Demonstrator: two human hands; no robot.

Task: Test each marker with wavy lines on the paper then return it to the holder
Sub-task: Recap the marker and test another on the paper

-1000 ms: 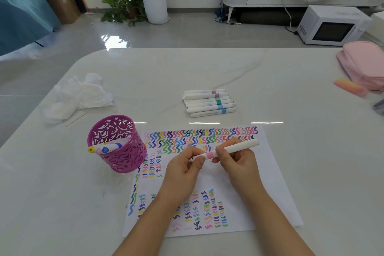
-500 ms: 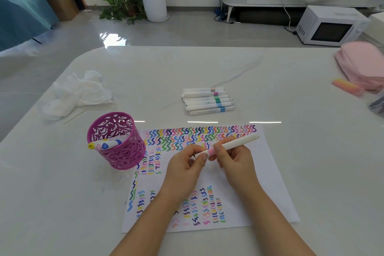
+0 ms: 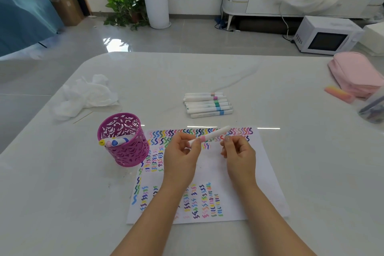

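White table [image 3: 291, 162], rounded far-left corner; tiled floor [image 3: 187, 39] beyond.
Left hand [image 3: 182, 158] pinches marker [image 3: 214, 134] over paper [image 3: 209, 172]; right hand [image 3: 239, 156] loosely curled, empty.

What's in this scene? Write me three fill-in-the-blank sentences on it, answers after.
1. The hand pinching the pink-banded marker is the ___ one.
2. The coloured wavy lines are drawn on the ___.
3. The white microwave stands on the ___.
Missing words: left, paper, floor.
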